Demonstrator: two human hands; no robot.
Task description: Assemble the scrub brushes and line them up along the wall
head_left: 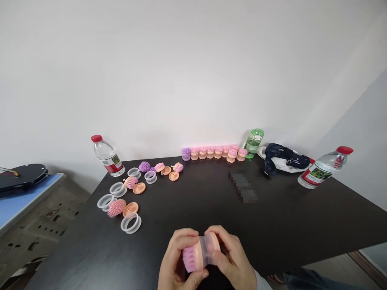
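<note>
A plain white wall (193, 72) rises behind a broad, matte black table (196, 201). At the far left, a flat, blue-topped surface (28, 193) carries a glossy black device with a rounded edge (27, 177). Near the table's back right lies a bundle of navy fabric (276, 155) over white material. Two clear plastic water bottles with red caps stand on the table, one at the back left (111, 161) and one on the right (322, 171); a translucent green bottle (253, 144) stands beside the bundle. A dark, blurred-out rectangular item (243, 187) lies in front of it. At the near edge, the left hand (175, 259) is wrapped about the bristled end of a round brush with pink bristles, peach plastic ends and a clear middle ring (207, 251), while the right hand (236, 257) grasps its peach disc end. The brush is held sideways between them, bristles toward the left. Similar upright brushes, one purple and the others pink, line up by the wall (210, 152). On the left lie loose bristle heads in pink and purple (117, 208), clear plastic rings (131, 223) and round peach discs (139, 188).
</note>
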